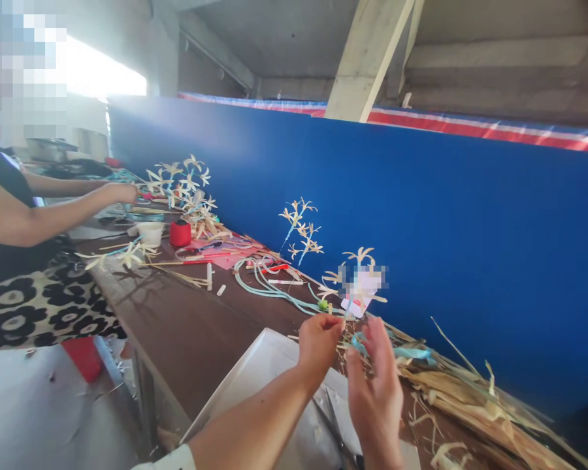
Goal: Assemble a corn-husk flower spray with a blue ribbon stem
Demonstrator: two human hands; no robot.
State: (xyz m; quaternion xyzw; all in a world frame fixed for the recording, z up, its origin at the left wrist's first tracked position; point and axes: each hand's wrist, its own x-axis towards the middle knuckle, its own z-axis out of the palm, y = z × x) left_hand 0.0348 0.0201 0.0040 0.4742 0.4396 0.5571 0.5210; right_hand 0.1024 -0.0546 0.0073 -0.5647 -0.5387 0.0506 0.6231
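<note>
My left hand [318,344] and my right hand [375,385] are raised together over the brown table [186,326]. Both pinch the stem of a small flower sprig [355,277] made of pale dried strips, standing up from my fingers. A light blue ribbon [411,352] trails from my right hand's fingers to the right. A white tag [360,300] hangs on the sprig, partly blurred.
Dried husk strips [470,391] are heaped at the right. A white tray [264,378] with scissors [336,424] lies under my arms. Further left are finished sprigs [301,225], a red thread spool [179,233], a white cup [149,232], and another person's arm [53,212]. A blue wall [421,215] backs the table.
</note>
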